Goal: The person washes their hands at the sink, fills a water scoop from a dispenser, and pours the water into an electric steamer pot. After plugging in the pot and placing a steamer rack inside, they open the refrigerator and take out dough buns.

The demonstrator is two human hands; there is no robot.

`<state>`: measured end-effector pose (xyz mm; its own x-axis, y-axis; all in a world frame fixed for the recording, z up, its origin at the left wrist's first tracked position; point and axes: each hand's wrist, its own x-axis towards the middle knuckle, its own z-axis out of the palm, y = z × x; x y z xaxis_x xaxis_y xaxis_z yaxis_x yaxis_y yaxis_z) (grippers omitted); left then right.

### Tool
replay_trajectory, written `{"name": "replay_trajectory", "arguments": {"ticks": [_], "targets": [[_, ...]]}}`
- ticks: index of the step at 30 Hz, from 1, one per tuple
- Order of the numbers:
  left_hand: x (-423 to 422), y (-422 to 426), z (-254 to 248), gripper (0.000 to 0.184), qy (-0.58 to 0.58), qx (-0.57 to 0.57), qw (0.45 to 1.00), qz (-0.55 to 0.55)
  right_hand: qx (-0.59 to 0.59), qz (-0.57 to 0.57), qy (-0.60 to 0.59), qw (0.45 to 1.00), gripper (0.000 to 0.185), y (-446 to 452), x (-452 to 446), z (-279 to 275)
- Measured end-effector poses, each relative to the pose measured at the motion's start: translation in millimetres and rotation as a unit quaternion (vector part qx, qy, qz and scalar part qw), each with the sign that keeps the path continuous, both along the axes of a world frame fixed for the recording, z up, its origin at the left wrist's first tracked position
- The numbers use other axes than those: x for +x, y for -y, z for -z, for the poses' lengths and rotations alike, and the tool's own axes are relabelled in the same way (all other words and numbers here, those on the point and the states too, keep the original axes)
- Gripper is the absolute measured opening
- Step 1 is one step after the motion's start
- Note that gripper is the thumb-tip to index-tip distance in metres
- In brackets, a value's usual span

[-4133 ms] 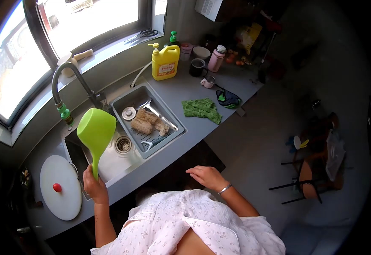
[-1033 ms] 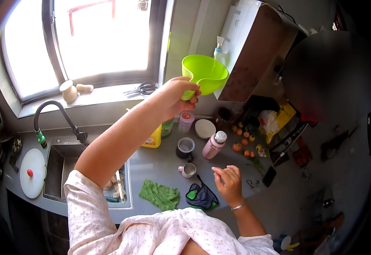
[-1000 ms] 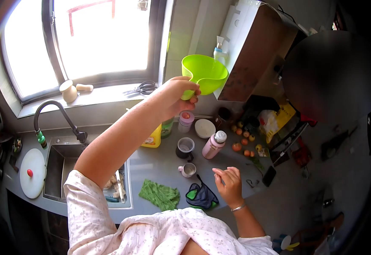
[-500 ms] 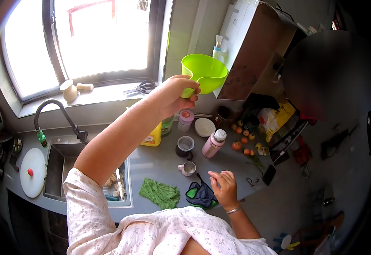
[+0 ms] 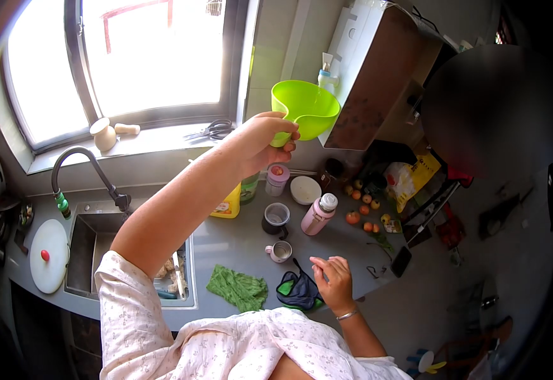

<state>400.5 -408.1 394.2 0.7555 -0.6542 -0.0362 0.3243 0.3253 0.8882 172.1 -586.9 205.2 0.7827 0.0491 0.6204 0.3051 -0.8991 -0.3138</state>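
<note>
My left hand (image 5: 269, 140) is stretched out and up across the counter, its fingers wrapped round the handle of a bright green plastic water scoop (image 5: 315, 114). The scoop is held right below the small white and blue tap (image 5: 327, 77) of a white box on the wall. A faint bright streak shows between tap and scoop; I cannot tell whether it is running water. My right hand (image 5: 334, 282) hovers near the counter's front edge, loosely curled with its fingers apart and nothing visible in it. Beside it lies a dark blue and green cloth item (image 5: 296, 290).
On the grey counter (image 5: 244, 244) stand a pink flask (image 5: 319, 215), a dark mug (image 5: 276, 217), a small cup (image 5: 280, 251) and a white bowl (image 5: 305, 190). A green cloth (image 5: 238, 288) lies in front. The sink (image 5: 86, 253) is left; several fruits (image 5: 352, 217) lie right.
</note>
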Motion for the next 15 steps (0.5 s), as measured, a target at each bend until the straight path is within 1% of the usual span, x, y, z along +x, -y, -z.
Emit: {"name": "replay_trajectory", "arguments": {"ticks": [15], "targets": [[-0.2,0.3,-1.1,0.03,-0.007,-0.006,1.0,0.0,0.001,0.001,0.003,1.0,0.021,2.0,-1.6,5.1]]}}
